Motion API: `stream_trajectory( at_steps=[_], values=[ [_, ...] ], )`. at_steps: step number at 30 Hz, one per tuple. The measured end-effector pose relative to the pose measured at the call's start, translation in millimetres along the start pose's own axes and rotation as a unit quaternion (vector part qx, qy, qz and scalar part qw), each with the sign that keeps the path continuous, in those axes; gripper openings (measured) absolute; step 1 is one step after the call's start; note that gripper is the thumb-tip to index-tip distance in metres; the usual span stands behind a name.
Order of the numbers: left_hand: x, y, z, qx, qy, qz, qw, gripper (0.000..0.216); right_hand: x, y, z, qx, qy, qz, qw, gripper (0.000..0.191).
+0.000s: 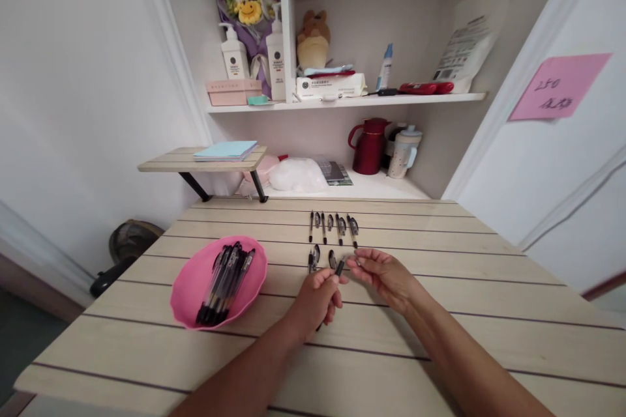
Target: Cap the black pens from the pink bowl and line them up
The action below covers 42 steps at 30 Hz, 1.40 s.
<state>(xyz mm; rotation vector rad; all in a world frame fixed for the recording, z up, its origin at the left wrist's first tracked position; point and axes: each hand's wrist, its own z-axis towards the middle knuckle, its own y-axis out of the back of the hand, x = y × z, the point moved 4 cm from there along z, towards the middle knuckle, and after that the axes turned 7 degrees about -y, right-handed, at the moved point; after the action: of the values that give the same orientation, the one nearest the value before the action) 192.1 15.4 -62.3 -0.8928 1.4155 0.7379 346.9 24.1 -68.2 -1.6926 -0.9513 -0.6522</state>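
Observation:
My left hand is closed round a black pen that points up and away from me over the wooden table. My right hand hovers just right of the pen's tip, fingers pinched near it; whether they hold a cap I cannot tell. Just beyond my hands lie a pen and two caps. Farther back, a row of pens and caps lies side by side. A pink bowl at the left holds several black pens.
A small raised shelf with a blue notebook stands at the table's back left. Behind are a red jug, a white jug and an upper shelf with bottles. A pink note hangs on the right wall.

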Motion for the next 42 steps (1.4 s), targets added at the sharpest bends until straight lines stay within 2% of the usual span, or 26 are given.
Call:
stream_trajectory(
  at_steps=[4,10,19,24,37,42],
  values=[
    [3.4,-2.2,-0.2,0.004,0.007,0.028,1.0,0.033,-3.8,0.4,2.8,-0.006,-0.018,0.007,1.0,0.023],
    [10.3,-4.6,1.2,0.031,0.012,0.07,0.997,0.034,-7.7,7.3,1.7,-0.06,-0.03,0.019,0.998,0.031],
    [10.3,-7.6,-0.7,0.04,-0.007,0.104,0.994,0.033,5.7,6.4,-7.9,-0.068,0.03,0.034,0.997,0.037],
    [10.5,-6.9,-0.4,0.04,-0.015,0.109,0.993,0.033,7.9,-0.2,-12.4,-0.079,0.068,0.007,0.995,0.041],
    [10.9,-4.5,1.2,0.028,-0.008,0.142,0.989,0.031,5.9,-7.0,-15.4,-0.058,0.121,-0.067,0.989,0.043],
    [10.0,-4.5,0.7,0.025,-0.006,0.144,0.989,0.032,3.6,-9.0,-15.7,-0.062,0.117,-0.061,0.989,0.047]
  ],
)
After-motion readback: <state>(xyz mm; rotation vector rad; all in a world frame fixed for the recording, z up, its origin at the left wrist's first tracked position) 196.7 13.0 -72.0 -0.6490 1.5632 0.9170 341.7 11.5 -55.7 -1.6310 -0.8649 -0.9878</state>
